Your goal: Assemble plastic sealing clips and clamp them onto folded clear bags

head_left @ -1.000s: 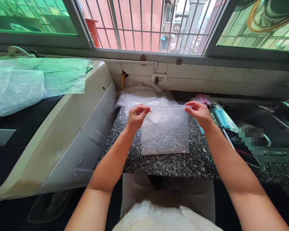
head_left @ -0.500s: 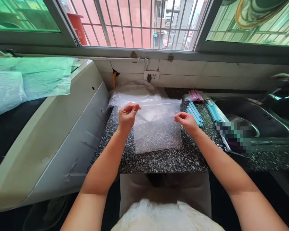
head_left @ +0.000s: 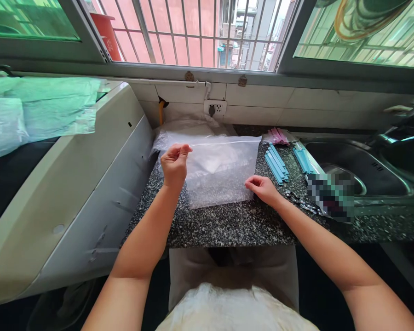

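A translucent plastic zip bag [head_left: 221, 177] hangs at a tilt over the counter, its zip strip along the far edge. My left hand [head_left: 174, 163] is closed in a pinch at the bag's upper left corner. With thumb and fingers together, my right hand [head_left: 264, 189] pinches the right edge lower down. No contents show inside the bag. More clear plastic bags [head_left: 182, 131] lie in a loose pile behind it. Right of the bag lies a row of light blue strips [head_left: 276, 164].
Pink strips [head_left: 279, 136] and more blue strips [head_left: 303, 160] lie in clear packets near the sink [head_left: 359, 161]. Small shiny pieces [head_left: 305, 204] are scattered beside a pixelated packet [head_left: 331, 197]. A white appliance [head_left: 100, 184] borders the speckled counter [head_left: 227, 230] at left.
My right hand has moved down along the bag's right edge, towards me. My left hand has shifted slightly left and up, and the bag's near edge has risen a little.
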Demonstrator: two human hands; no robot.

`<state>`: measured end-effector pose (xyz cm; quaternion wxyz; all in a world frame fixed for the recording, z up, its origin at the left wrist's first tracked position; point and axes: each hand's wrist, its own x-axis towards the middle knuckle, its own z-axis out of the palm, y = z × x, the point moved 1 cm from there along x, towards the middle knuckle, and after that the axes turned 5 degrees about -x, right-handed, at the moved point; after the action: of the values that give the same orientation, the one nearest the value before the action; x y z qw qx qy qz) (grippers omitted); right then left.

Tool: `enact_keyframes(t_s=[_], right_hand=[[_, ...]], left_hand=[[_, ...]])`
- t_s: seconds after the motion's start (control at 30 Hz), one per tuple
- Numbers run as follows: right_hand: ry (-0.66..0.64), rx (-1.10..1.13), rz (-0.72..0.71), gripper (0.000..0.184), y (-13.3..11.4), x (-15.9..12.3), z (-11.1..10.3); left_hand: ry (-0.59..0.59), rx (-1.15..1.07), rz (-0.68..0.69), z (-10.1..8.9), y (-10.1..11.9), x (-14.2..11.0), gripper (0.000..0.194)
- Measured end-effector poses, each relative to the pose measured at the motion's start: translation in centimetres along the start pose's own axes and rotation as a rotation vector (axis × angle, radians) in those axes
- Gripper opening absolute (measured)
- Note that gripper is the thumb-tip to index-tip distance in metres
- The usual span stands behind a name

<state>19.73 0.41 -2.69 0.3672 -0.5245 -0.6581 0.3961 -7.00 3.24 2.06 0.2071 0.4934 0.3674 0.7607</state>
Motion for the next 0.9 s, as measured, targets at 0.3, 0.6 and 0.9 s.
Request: enact_keyframes(t_s=[0.3,0.6,0.9], right_hand=[[-0.055,-0.065,-0.019,0.030,0.3,-1.0,0.2],[-0.085,-0.064,0.010,0.024,0.6,-2.0,0.1],[0.003,-0.136,-0.053,0.031,-2.0,-0.7,-2.6]], left_hand=[[0.127,0.004,-0.101,-0.2,-0.7,0.2,0.020],[0.170,-0.009,-0.151,-0.2,-0.8,0.4,0.019],[-0.073,-0.071,-0.304,0.2,-0.5,0.4,0.027]])
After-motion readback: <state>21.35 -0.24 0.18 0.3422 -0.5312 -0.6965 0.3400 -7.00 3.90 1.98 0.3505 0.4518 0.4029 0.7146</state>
